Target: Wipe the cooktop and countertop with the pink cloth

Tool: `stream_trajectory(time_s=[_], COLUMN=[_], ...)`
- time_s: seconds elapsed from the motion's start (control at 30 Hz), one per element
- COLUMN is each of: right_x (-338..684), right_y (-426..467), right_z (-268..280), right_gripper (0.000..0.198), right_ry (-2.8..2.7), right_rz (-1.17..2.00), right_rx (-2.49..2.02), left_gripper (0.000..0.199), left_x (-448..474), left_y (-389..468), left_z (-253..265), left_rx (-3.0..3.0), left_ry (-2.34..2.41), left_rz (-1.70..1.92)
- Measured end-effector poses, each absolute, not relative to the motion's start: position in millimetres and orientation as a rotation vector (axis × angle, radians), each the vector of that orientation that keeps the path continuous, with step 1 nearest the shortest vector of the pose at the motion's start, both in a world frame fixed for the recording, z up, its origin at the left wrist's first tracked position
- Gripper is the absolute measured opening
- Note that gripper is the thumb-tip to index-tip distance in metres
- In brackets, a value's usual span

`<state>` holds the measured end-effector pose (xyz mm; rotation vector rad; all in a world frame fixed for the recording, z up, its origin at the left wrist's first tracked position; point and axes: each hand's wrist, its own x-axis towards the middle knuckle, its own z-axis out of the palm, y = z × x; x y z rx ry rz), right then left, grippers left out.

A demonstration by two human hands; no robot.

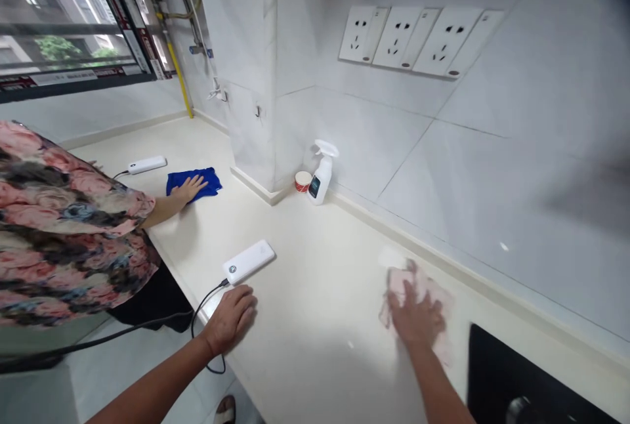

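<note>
Wiping seems under way, how much remains unclear: the right hand (417, 320) covers a thin pale-pink cloth (402, 277) near the smooth cream counter's (315, 325) back edge (blur hides any grasp); the left hand (230, 319) rests, unclenched, seemingly empty, by the front edge.

head camera: worn on head, looks forward and down
tabletop (315, 247): near, seen from above, stretching off to upper left
left hand (231, 319), right hand (418, 316): close, lower half of view
window (59, 30): farther off, upper left (cut by frame edge)
</note>
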<state>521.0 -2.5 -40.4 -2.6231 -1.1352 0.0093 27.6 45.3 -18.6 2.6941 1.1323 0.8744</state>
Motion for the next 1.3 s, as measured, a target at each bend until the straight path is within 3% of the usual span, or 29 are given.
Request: stream_trajectory(time_s=[0.17,0.3,0.47,0.63,0.77,0.9,1.1,1.3], right_x=[367.4,263.2,248.7,347.0,437.5,482.0,460.2,349.5], right_y=[-30.2,-81.6,-134.5,-165.5,-156.8,-136.3,-117.3,-124.3], right_z=[-36.0,-22.7,-10.2,-34.0,-23.2,-2.9,-7.7,-22.8], right_gripper=[0.053,0.063,0.065,0.06,0.04,0.048,0.046,0.052], right_ry=[-1.766,-2.17,-2.47,-2.331,-1.844,-1.519,-1.395,-1.526], right_rz=[-0.026,0.189,0.454,0.131,-0.177,-0.277,-0.261,-0.231], right_rx=[-2.205,-1.68,-1.214,-1.481,-2.31,-2.567,-2.629,-2.468], left_gripper=[0.025,0.026,0.027,0.025,0.025,0.026,0.024,0.024], left_x=[28.6,29.0,27.5,28.4,29.5,30.1,32.8,35.0], left_y=[48.2,48.4,50.0,50.7,51.3,52.3,50.9,45.5], left_z=[-18.0,-16.9,-21.5,-23.2,-23.6,-22.8,-19.3,-19.3], left_rx=[2.702,2.697,2.733,2.723,2.707,2.689,2.643,2.612], left_ry=[1.134,1.129,1.112,1.116,1.135,1.127,1.119,1.135], left_rz=[0.874,0.825,0.847,0.846,0.832,0.827,0.812,0.819])
